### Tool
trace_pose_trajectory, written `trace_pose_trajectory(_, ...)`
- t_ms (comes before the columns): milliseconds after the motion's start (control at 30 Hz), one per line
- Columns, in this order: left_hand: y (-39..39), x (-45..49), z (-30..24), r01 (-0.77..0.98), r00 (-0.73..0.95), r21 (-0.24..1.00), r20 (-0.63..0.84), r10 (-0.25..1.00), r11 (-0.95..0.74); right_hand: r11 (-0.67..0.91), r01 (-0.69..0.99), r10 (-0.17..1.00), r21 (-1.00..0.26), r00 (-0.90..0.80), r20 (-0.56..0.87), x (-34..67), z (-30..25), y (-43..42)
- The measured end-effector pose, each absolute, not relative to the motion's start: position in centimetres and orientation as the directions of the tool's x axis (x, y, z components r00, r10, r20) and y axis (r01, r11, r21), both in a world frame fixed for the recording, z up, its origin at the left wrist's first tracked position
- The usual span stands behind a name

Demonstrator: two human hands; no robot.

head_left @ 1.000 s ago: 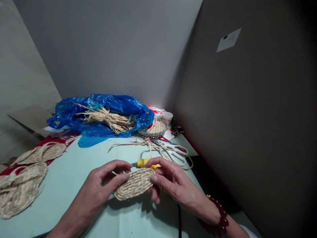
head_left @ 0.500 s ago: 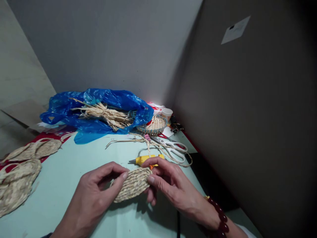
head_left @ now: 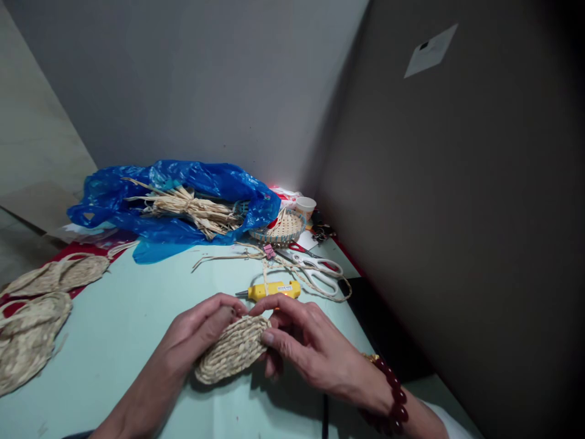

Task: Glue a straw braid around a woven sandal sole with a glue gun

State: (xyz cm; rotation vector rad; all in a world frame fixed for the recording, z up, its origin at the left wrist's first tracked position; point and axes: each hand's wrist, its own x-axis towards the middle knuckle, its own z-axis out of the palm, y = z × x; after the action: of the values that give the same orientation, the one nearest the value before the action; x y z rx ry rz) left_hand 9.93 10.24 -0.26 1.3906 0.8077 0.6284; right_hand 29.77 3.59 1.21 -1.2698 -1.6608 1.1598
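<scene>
A small oval woven straw sole (head_left: 233, 352) is held tilted just above the table between both hands. My left hand (head_left: 192, 341) grips its upper left edge, thumb on top and fingers behind. At the right end, my right hand (head_left: 306, 341) pinches it with the thumb on the near face; the index finger reaches along the top edge towards the left fingertips. A thin straw cord (head_left: 265, 271) runs up behind the right hand to a pink clip (head_left: 269, 250). Just beyond the hands lies a yellow glue gun (head_left: 274, 290).
White-handled scissors (head_left: 322, 271) lie at the right beside loose braided cord. Behind are a blue plastic bag (head_left: 155, 228) with a straw bundle (head_left: 196, 210), a woven basket (head_left: 286, 225) and a paper cup (head_left: 306, 206). Woven straw slippers (head_left: 34, 341) rest at the left.
The straw sole has moved slightly left and down, and its face now shows more. My left thumb and fingers have shifted up along its edge, closer to the right index finger.
</scene>
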Motion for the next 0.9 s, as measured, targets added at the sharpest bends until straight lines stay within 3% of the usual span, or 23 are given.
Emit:
trace_pose_trajectory(333,9.8,10.0,-0.5,0.213,0.561,0.976,-0.159,0.813,0.044,0.181,0.344,0.958,-0.921,-0.272,0.087,29.7,0.8,3.5)
trace_pose_trajectory(567,9.1,10.2,-0.8,0.287,0.461,0.944,0.013,0.887,-0.163,0.180,0.320,0.958,-0.930,-0.271,0.093,29.5,0.7,3.5)
trace_pose_trajectory(900,9.7,10.4,-0.8,0.173,0.505,0.982,-0.151,0.850,0.071,0.218,0.393,0.957,-0.893,-0.266,0.116,30.3,0.7,4.0)
